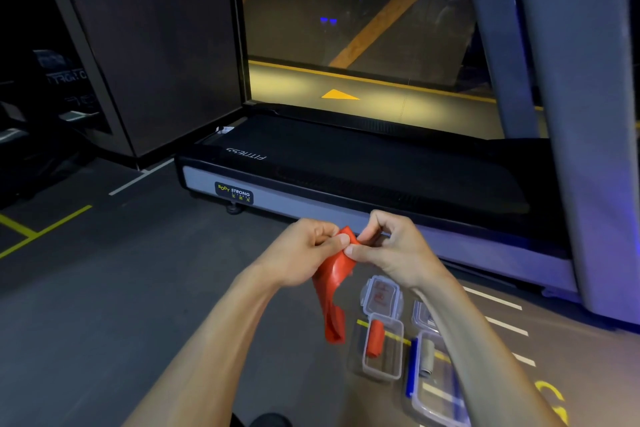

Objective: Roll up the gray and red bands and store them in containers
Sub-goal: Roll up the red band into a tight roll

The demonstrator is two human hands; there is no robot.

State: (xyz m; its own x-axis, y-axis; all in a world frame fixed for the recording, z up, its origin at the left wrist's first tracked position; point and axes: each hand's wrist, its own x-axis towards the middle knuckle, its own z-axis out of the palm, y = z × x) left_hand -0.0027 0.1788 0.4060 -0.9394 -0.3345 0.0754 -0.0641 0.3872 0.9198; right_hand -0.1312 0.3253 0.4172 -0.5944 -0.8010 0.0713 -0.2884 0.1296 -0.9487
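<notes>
Both hands, left hand (304, 250) and right hand (388, 246), pinch a red band's (334, 284) top edge (container (382, 350) at five o'clock); tight, even turns would roll best.

roll (375, 338) in container (398, 373), lid (381, 296) perhaps just behind

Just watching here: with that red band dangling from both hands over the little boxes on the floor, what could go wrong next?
1. Both hands, left hand and right hand, pinch only the top of the red band; the loose tail could twist, so the roll may come out crooked.
2. The small container already holds a rolled red band; a second, loosely rolled one might not fit.
</notes>
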